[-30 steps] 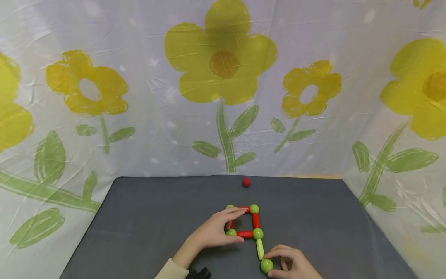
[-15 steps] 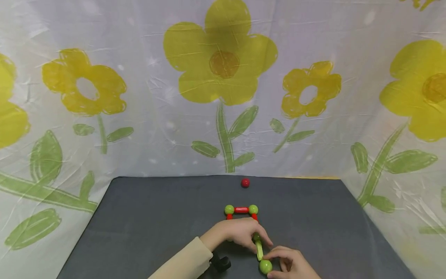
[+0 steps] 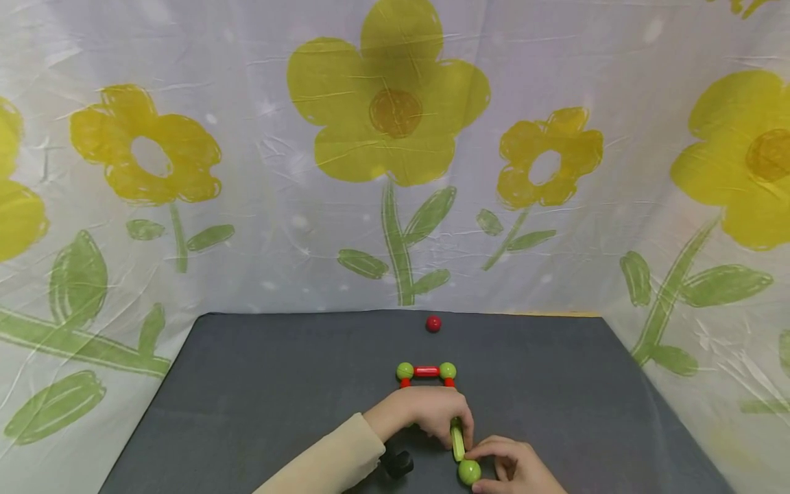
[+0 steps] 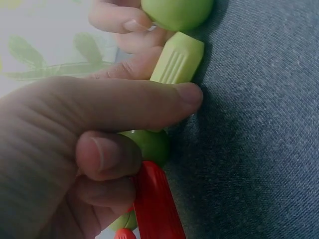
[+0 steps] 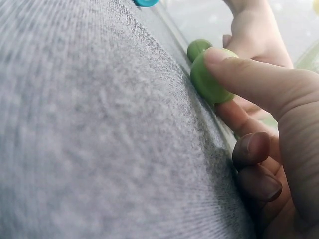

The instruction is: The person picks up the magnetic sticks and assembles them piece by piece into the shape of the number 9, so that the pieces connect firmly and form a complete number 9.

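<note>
In the head view, my left hand (image 3: 426, 412) pinches a light green rod (image 3: 457, 439) between thumb and forefinger. My right hand (image 3: 518, 466) holds a green ball (image 3: 470, 472) at the rod's near end, also plain in the right wrist view as a green ball (image 5: 207, 82). From the left wrist, the rod's bevelled end (image 4: 180, 56) lies close to that ball (image 4: 177, 10); whether they touch is unclear. Behind my left fingers, another green ball (image 4: 155, 145) meets a red rod (image 4: 157, 201). The left hand covers the near part of this red-and-green frame.
The frame's far side shows a red rod (image 3: 426, 371) between two green balls. A red ball (image 3: 433, 323) sits near the far edge of the dark tabletop (image 3: 296, 363). Behind hangs a flowered curtain (image 3: 265, 206). A small blue object (image 5: 146, 2) appears in the right wrist view.
My left hand has moved from the frame's left side rightward and nearer, onto the light green rod, and its fingers have closed on it. The right hand stays at its ball.
</note>
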Motion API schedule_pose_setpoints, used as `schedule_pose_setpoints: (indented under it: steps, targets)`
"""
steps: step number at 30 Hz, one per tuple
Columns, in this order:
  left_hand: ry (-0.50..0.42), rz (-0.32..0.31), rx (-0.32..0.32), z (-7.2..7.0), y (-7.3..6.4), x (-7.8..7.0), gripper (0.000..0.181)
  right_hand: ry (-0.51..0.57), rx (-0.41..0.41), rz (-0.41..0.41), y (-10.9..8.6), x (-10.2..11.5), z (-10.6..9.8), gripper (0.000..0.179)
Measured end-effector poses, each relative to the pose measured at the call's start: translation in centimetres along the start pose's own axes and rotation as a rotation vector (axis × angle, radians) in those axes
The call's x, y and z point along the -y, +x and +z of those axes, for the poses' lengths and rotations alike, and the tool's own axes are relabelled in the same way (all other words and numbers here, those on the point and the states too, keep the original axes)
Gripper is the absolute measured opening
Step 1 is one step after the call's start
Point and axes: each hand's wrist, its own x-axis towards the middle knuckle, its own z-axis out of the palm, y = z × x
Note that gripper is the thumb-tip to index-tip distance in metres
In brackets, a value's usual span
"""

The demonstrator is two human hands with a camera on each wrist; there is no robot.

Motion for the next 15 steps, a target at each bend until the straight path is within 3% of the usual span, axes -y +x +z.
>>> schedule_pose_setpoints:
  steps: [7,15]
  targets:
    - [0.055,0.001,-0.011,0.13,-0.18,-0.25,0.03,-0.015,-0.005,0.003,-0.03,-0.06,0.08,0.033]
    - [-0.026,0.024,-0.033,0.07,-0.44,0.23,0.026,-0.033,-0.021,-0.014,-0.03,0.13,0.24,0.034]
